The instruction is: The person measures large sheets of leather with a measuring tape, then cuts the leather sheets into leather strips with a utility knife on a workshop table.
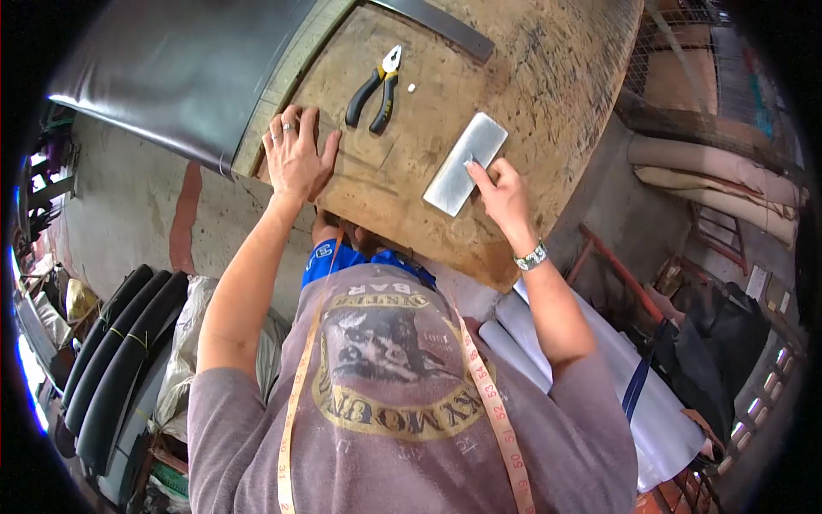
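Observation:
My left hand (297,154) lies on the near left edge of the wooden table, fingers spread over a pale wooden strip and a ring on one finger. My right hand (503,195) is closed in a pinch at the right side of a flat, silvery-grey rectangular block (454,182), which looks like a sharpening stone. A tiny bright tip shows at the fingertips over the block; what it belongs to is too small to make out. Beyond, between my hands, rest pliers (374,92) with black and yellow handles, beside a small white bit (411,87).
The worn wooden table (548,103) carries a dark metal bar (441,26) at the back. Black sheet material (184,77) drapes at the left. Black rolls (128,334) lean below left; white rolls (599,377) and beige rolls (719,184) lie to the right. A tape measure (501,420) hangs around my neck.

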{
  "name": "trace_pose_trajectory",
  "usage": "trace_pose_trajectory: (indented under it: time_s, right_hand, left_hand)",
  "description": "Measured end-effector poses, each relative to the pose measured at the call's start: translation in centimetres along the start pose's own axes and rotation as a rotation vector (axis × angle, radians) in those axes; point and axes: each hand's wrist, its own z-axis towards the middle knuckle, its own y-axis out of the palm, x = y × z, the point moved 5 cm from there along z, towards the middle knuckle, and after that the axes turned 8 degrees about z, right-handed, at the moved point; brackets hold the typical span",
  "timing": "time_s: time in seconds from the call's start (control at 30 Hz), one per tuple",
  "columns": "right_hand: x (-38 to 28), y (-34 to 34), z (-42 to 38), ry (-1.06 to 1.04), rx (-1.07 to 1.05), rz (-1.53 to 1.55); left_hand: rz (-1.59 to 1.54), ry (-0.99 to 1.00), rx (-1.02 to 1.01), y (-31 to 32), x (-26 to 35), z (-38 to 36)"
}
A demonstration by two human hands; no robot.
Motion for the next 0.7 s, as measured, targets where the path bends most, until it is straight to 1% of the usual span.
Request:
trace_pose_trajectory:
  time_s: [0.03,0.07,0.13,0.17,0.2,0.27,0.3,0.33,0.4,0.43,0.47,0.53,0.57,0.67,0.7]
  right_hand:
    - [-1.4,-1.0,0.8,-0.072,0.018,-0.180]
    - [0.3,-1.0,2.7,-0.073,0.061,-0.056]
    - [-1.2,-1.7,5.1,0.019,0.150,-0.066]
    - [-2.6,-1.6,3.6,-0.001,0.163,-0.080]
    - [-1.3,-0.9,2.5,-0.055,0.108,-0.162]
    - [-1.4,-0.3,-0.5,-0.172,0.094,-0.139]
    - [-1.4,-0.8,0.2,-0.085,0.056,-0.223]
    - [-0.8,-0.8,1.8,-0.062,0.094,-0.099]
    - [-2.8,-2.0,4.2,-0.047,0.176,-0.137]
    - [-2.8,-1.7,3.5,-0.037,0.213,-0.157]
    - [-2.2,-1.0,2.3,-0.086,0.199,-0.144]
    - [-1.9,0.1,-1.1,-0.025,0.101,-0.227]
    - [-1.6,0.4,-1.1,-0.148,0.189,-0.122]
    - [-2.7,-1.1,3.4,-0.044,0.198,-0.176]
    - [-3.4,-2.2,5.1,-0.023,0.207,-0.252]
  left_hand:
    - [0.005,0.004,0.019,0.0,0.0,0.1]
    - [0.007,0.012,0.017,0.0,0.1,-0.7]
    - [0.000,0.017,-0.020,-0.2,0.3,-0.6]
    - [-0.005,0.010,-0.031,-0.2,0.3,-0.6]
    - [-0.011,0.004,-0.035,-0.2,0.3,-0.7]
    - [0.015,-0.009,-0.045,0.2,0.0,-0.7]
    - [0.018,-0.013,-0.024,0.5,-0.1,-0.8]
    - [0.012,-0.019,-0.023,0.5,-0.2,-0.7]
    - [-0.010,-0.013,-0.047,0.1,0.1,-0.8]
    - [-0.010,-0.001,-0.037,0.0,0.2,-0.8]
    - [-0.010,0.006,-0.030,-0.1,0.4,-0.6]
    - [-0.002,-0.002,-0.030,0.1,0.2,-0.8]
    - [0.005,-0.020,-0.043,0.4,0.0,-0.8]
    - [-0.013,-0.001,-0.033,-0.1,0.2,-0.7]
    - [-0.015,0.004,-0.026,0.0,0.2,-0.7]
